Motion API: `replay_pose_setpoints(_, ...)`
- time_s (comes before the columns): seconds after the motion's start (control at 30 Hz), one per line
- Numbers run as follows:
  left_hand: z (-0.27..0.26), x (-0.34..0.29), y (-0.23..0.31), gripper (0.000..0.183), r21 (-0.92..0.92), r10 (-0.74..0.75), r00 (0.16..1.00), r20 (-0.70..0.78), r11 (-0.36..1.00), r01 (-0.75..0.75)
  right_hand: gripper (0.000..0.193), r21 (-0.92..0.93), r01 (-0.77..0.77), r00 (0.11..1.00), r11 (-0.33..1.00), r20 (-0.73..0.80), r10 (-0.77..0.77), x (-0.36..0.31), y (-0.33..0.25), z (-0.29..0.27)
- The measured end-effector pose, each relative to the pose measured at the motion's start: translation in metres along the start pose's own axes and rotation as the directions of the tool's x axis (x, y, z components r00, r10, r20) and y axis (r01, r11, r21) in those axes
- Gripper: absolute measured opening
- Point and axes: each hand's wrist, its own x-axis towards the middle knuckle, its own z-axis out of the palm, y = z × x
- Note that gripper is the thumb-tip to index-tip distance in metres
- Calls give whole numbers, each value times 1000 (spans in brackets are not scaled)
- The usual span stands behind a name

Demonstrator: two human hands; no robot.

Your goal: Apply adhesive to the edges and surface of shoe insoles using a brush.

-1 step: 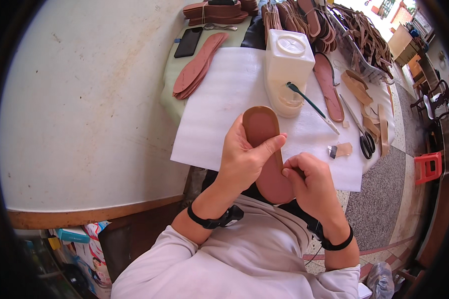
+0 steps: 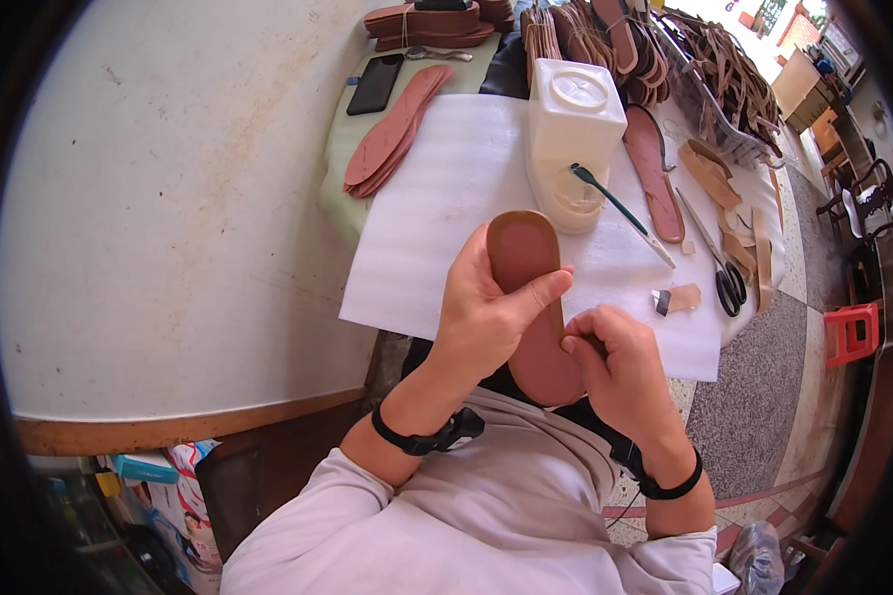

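Note:
A reddish-brown shoe insole (image 2: 546, 372) is held up over my lap, with a darker brown strip along the edge of its upper part. My left hand (image 2: 486, 307) is closed around its middle, the thumb lying across its face. With thumb and bent fingers, my right hand (image 2: 620, 367) pinches the insole's right edge lower down. Just beyond the insole stands a white plastic container (image 2: 575, 124) with a cut opening. A green-and-white brush (image 2: 615, 208) leans out of that opening.
On the white foam sheet (image 2: 427, 228) lie another insole (image 2: 653, 178), black-handled scissors (image 2: 728, 278) and tan strips (image 2: 714, 177). Stacked insoles (image 2: 392, 139) and a black phone (image 2: 375, 84) sit far left. A basket of brown strips (image 2: 729, 74) stands far right, a red stool (image 2: 851, 334) beyond.

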Motion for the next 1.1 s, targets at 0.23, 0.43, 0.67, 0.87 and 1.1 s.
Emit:
replay_pose_setpoints(0.23,3,-3,11,32,347,-71,991,112,937,28,5,156,-112,992,981,-44,121,0,-7,-10)
replay_pose_setpoints(0.43,5,-8,-3,36,311,-33,991,133,950,-10,4,360,-162,979,919,-59,196,-1,9,2)
replay_pose_setpoints(0.67,4,-7,-3,39,204,-71,992,101,978,50,6,642,-256,958,722,71,276,-2,17,-3)
replay_pose_setpoints(0.87,1,-7,3,41,125,-103,991,84,988,93,5,690,-251,958,679,76,277,-3,21,-5)
replay_pose_setpoints(1.1,-3,-4,0,42,151,-84,994,66,986,73,4,671,-184,956,719,-47,288,-7,12,-4)
